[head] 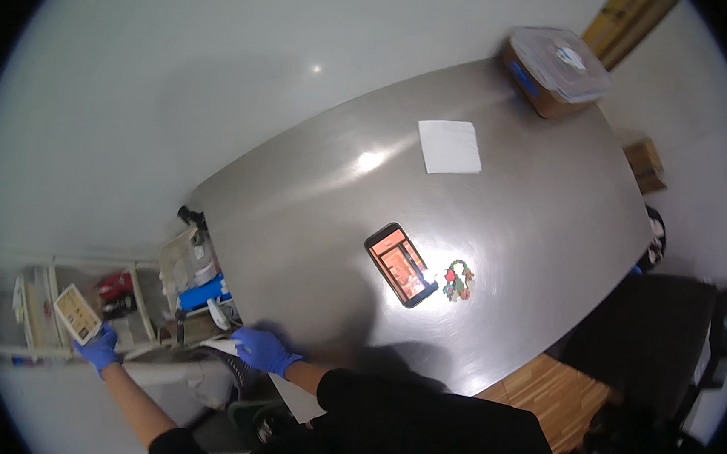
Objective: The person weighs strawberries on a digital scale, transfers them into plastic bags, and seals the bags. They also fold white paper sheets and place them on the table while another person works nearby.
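My left hand (pixel 99 348), in a blue glove, grips the lower corner of a small printed card or flat box (pixel 78 314) over the divided white storage trays at the left. My right hand (pixel 264 351), also gloved in blue, is over the near left edge of the steel table (pixel 311 236), with a white item (pixel 221 345) at its fingers that looks held; what it is cannot be told. Farther right on the table lie a smartphone (pixel 401 265) with its screen lit and a beaded charm bracelet (pixel 459 280). A folded white sheet (pixel 450 147) lies beyond them.
A lidded plastic container (pixel 558 69) stands at the table's far right corner. Left of the table are a blue item (pixel 203 292) in a bin and trays (pixel 140 293) with red and dark things. A dark chair (pixel 637 332) is at the right, and a mesh basket (pixel 238 367) sits below my right hand.
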Motion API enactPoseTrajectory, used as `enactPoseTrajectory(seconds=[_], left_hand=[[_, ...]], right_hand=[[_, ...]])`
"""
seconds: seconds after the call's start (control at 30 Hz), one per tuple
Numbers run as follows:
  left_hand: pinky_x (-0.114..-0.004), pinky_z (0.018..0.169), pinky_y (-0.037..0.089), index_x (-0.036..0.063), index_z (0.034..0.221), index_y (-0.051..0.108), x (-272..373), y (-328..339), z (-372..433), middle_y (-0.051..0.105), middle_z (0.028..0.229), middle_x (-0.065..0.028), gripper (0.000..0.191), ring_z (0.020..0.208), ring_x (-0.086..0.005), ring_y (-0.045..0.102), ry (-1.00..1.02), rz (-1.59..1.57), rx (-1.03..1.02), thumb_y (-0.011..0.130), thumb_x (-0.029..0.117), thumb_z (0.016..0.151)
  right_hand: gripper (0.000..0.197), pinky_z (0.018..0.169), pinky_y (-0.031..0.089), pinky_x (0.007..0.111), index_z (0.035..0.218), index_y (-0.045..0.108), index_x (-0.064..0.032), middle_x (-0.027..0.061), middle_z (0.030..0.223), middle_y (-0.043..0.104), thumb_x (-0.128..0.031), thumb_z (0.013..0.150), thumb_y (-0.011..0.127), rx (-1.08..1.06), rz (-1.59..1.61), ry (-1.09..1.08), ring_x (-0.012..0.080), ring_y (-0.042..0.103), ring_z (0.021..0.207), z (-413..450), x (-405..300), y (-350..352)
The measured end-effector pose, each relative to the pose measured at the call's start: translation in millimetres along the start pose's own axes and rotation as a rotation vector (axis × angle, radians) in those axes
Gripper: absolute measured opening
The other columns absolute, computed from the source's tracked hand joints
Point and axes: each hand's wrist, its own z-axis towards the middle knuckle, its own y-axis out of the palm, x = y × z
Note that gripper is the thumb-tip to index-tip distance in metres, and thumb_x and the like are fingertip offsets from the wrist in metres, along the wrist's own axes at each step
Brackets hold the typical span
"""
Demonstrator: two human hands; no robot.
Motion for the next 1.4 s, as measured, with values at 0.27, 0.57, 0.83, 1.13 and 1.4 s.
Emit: enactPoseTrajectory(seconds=[0.27, 0.57, 0.83, 1.13, 1.4], left_hand=[[-0.039, 0.075, 0.049, 0.0089, 0.122, 0.043, 145, -107, -227, 0.048, 0.121, -0.0102, 0.054, 0.101, -0.0229, 0.052, -0.344, -2.503, -0.176, 0.053, 0.044, 0.083], [-0.041, 0.099, 0.033, 0.0059, 0.129, 0.036, 274, -92, -409, 0.046, 0.125, -0.0118, 0.063, 0.115, -0.0263, 0.044, -0.749, -2.308, -1.207, 0.056, 0.04, 0.079], [-0.039, 0.096, 0.033, -0.0026, 0.12, 0.041, 319, -116, -488, 0.047, 0.113, -0.0203, 0.077, 0.109, -0.0292, 0.044, 0.725, -1.417, -1.266, 0.073, 0.043, 0.066], [-0.041, 0.091, 0.035, -0.0075, 0.117, 0.041, 366, -146, -546, 0.046, 0.109, -0.0231, 0.084, 0.101, -0.035, 0.043, 1.074, -1.368, -1.24, 0.069, 0.052, 0.066], [-0.04, 0.094, 0.031, -0.0014, 0.122, 0.039, 380, -136, -564, 0.044, 0.112, -0.0228, 0.078, 0.108, -0.0348, 0.04, 1.155, -1.272, -1.366, 0.067, 0.048, 0.068]], right_hand=[[0.04, 0.084, 0.043, 0.041, 0.114, 0.052, -0.0047, 0.0192, 0.101, 0.059, -0.03, 0.083, 0.057, -0.073, 0.162, 0.453, 0.0336, 0.056, 0.094, -120, -23, -168], [0.017, 0.072, 0.046, 0.031, 0.093, 0.056, 0.0022, 0.0094, 0.086, 0.06, -0.007, 0.079, 0.058, 0.602, 0.28, 0.53, 0.0173, 0.057, 0.079, -229, -18, -284], [0.06, 0.096, 0.038, 0.041, 0.129, 0.032, 0.002, 0.0184, 0.123, 0.045, -0.025, 0.078, 0.049, 1.149, 0.976, 0.412, 0.0306, 0.047, 0.111, -308, -69, -329], [0.048, 0.085, 0.039, 0.036, 0.121, 0.038, 0.0027, 0.0156, 0.113, 0.049, -0.014, 0.078, 0.054, 1.165, 0.39, 0.799, 0.0254, 0.048, 0.098, -321, -135, -316], [0.032, 0.07, 0.043, 0.029, 0.106, 0.052, 0.0064, 0.0112, 0.097, 0.058, -0.005, 0.078, 0.062, 1.085, 0.161, 0.927, 0.0168, 0.053, 0.081, -330, -158, -320]])
